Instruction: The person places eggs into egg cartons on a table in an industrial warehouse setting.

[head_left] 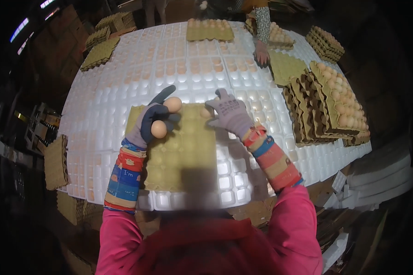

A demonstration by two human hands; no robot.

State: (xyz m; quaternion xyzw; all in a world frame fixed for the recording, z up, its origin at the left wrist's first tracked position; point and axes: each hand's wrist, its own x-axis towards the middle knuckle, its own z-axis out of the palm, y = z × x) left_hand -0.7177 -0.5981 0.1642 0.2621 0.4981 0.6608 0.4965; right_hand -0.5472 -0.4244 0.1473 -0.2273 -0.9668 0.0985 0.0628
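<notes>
My left hand point(152, 120), in a grey glove with dark fingers, holds two brown eggs, an upper egg point(173, 104) and a lower egg point(159, 129). The hand hovers over the left part of a yellowish pulp egg tray point(181, 158), whose visible cups hold no eggs. At the tray's far right corner, my right hand point(230, 112), gloved too, has its thumb and fingers around another egg point(207, 112), partly hidden by them. Beneath the pulp tray spread white moulded trays point(234, 169) with square cups.
Stacked pulp trays with eggs point(342, 98) stand at the right, a smaller egg stack point(325, 43) behind. A co-worker's hand point(262, 54) reaches in from the far side near a flat pulp tray point(287, 68). Another pulp tray point(210, 31) lies at the far edge. White sheets point(381, 172) lean lower right.
</notes>
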